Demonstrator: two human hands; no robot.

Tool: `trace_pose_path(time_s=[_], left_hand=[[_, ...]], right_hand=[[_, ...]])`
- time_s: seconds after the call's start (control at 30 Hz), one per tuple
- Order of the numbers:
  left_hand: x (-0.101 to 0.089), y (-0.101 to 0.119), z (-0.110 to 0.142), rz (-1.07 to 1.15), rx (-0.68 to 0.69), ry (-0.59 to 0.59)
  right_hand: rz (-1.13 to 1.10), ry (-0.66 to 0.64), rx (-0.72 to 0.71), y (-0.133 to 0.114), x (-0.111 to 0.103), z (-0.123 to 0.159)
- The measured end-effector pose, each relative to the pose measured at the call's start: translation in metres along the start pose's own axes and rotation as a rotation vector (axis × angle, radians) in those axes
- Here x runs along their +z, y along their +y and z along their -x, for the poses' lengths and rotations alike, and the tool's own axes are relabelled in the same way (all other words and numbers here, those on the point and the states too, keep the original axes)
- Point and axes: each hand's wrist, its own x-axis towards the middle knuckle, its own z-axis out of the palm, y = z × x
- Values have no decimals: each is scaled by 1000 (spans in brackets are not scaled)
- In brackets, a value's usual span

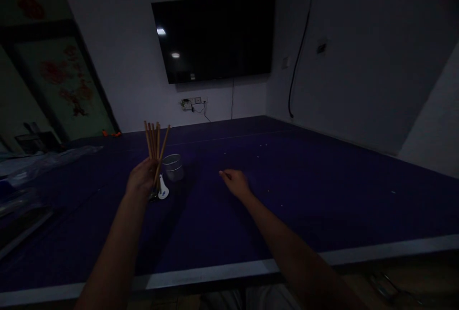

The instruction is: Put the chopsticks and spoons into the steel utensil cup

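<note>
My left hand [142,176] is closed round a bundle of several wooden chopsticks [154,140], which stand nearly upright and fan out a little at the top. Just below and right of that hand is a white spoon [163,189] with a small blue mark; whether the fingers also touch it cannot be made out. Beside the chopsticks stands a see-through cup [174,167] on the purple table [208,224]. My right hand [234,182] is over the middle of the table, its fingers curled together. Anything inside those fingers is hidden.
Small pale bits [263,145] lie scattered on the table's right half. Clear plastic wrapping [53,159] and a dark tray-like object [25,226] are on the left. A pale strip [201,273] edges the table in front. A television [218,37] hangs on the far wall.
</note>
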Motion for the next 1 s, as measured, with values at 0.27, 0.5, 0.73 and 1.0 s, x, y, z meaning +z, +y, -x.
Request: trace_pose_path(time_s=[0.27, 0.5, 0.73, 1.0], left_hand=[[92, -83, 53, 94, -335, -333], [93, -144, 56, 153, -358, -329], [85, -154, 59, 173, -380, -342], [79, -167, 53, 65, -286, -290]], right_hand=[[-672, -46, 175, -22, 19, 1], [-762, -29, 300, -11, 27, 4], [-707, -40, 373, -4, 28, 6], [-679, -40, 394, 6, 32, 7]])
